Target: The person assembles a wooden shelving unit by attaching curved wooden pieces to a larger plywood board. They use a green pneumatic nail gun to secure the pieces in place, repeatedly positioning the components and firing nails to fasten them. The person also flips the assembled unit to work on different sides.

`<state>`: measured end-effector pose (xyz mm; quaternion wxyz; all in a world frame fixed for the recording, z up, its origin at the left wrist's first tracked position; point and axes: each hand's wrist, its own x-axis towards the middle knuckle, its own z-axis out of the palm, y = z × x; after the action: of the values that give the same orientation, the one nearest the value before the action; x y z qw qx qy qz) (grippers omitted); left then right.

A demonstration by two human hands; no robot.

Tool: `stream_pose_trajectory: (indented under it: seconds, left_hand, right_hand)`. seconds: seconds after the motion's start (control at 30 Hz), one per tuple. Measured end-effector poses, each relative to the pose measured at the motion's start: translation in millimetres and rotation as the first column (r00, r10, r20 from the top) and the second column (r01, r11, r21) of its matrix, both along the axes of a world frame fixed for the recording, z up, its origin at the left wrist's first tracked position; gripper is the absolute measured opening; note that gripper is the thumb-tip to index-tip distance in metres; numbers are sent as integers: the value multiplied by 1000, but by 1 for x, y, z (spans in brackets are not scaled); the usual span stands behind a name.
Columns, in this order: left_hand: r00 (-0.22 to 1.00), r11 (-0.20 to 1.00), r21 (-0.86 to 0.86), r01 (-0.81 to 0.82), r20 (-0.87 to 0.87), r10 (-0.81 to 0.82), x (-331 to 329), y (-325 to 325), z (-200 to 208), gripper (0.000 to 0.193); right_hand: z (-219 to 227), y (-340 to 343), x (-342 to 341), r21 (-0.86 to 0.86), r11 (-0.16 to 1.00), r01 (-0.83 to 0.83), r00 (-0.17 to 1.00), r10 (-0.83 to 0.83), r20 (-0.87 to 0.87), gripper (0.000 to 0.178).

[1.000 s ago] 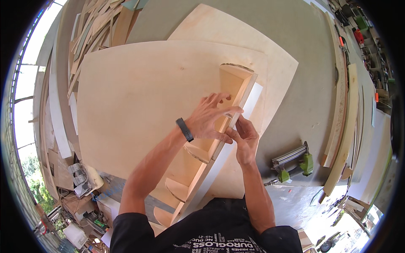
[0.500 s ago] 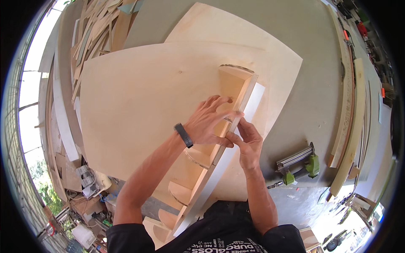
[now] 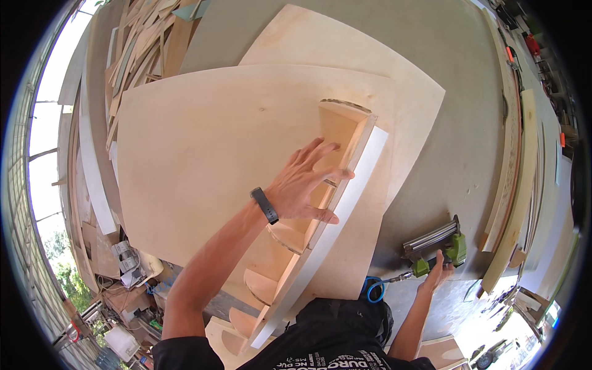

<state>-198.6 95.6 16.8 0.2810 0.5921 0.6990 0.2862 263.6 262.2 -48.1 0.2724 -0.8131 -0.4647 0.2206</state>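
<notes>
Scrap pile: well to the left of our left hand we see a heap of plywood offcuts (image 3: 139, 46) stacked at the far left edge of the tabletop (image 3: 468, 123).
Plywood sheets: under and to the left of our left hand lies a large pale plywood sheet (image 3: 203, 160), with a second sheet (image 3: 345, 49) showing beyond it.
Left hand: our left hand (image 3: 305, 185) is spread wide, fingers splayed, palm pressed flat on the wooden shelf unit (image 3: 320, 203); a dark band (image 3: 264, 205) sits on that wrist.
Shelf unit: it lies on the plywood sheet, running from our body out past the left hand, with rounded shelves (image 3: 262, 285) set between long side boards; the right side board shows a white edge (image 3: 351, 203) just to the right of our fingers.
Right hand: well to the right of the shelf unit, our right hand (image 3: 436, 276) touches the handle of the green nail gun (image 3: 438, 246); we cannot tell whether the fingers are closed round it.
Nail gun: it rests on the grey tabletop, with a blue hose (image 3: 372, 288) coming off it on the left.
Boards: to the right of our right hand, long curved wooden boards (image 3: 515, 185) lie along the tabletop's edge.
</notes>
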Motion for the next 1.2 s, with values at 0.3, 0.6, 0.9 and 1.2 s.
stream_pose_trajectory:
  seconds: [0.3,0.6,0.9,1.2]
  left_hand:
    - [1000,1000,2,9,11,-9,-1,2,0,82]
    - [1000,1000,5,6,-6,-6,-2,0,-4,82]
    - [999,999,22,38,-26,-37,-5,5,-4,84]
    - [1000,1000,14,28,-5,-27,-3,3,-6,85]
  right_hand:
    - [-10,-2,41,-150,988,-31,831,-58,-553,54]
    - [102,-40,-28,-122,956,-267,617,73,-783,76]
    - [90,-53,-145,-288,656,-697,279,-122,-952,55]
    - [79,-59,-174,-347,543,-765,310,-162,-937,47]
